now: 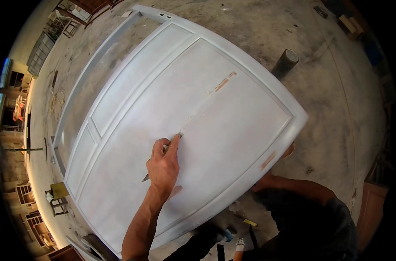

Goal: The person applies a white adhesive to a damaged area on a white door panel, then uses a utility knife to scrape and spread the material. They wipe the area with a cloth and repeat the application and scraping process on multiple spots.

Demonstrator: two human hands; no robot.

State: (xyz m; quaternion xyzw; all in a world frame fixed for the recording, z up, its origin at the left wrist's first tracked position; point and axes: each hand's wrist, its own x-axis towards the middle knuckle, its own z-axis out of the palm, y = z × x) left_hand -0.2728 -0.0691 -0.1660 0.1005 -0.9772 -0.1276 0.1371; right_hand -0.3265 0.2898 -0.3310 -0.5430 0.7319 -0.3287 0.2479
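Note:
A large white-coated framed panel point(233, 126), much like a door, lies at a slant in front of me. My left hand point(163, 163) is over its middle, closed around a slim, knife-like tool point(145, 178). One end of the tool sticks out below the palm; the other meets a rough filled seam point(190, 118) by the fingertips. Farther up, the seam runs to a bare reddish-brown strip point(225, 81). My right hand point(263, 182) is at the panel's near right edge, its fingers hidden by the edge.
A dark cylinder point(285, 63) stands on the concrete floor beyond the panel's right side. Under its right edge a brown rounded thing point(289, 150) partly shows. Wooden furniture frames point(37, 228) line the left. At the lower edge are a yellow strip point(250, 222) and a white-and-orange handle-like piece point(239, 247).

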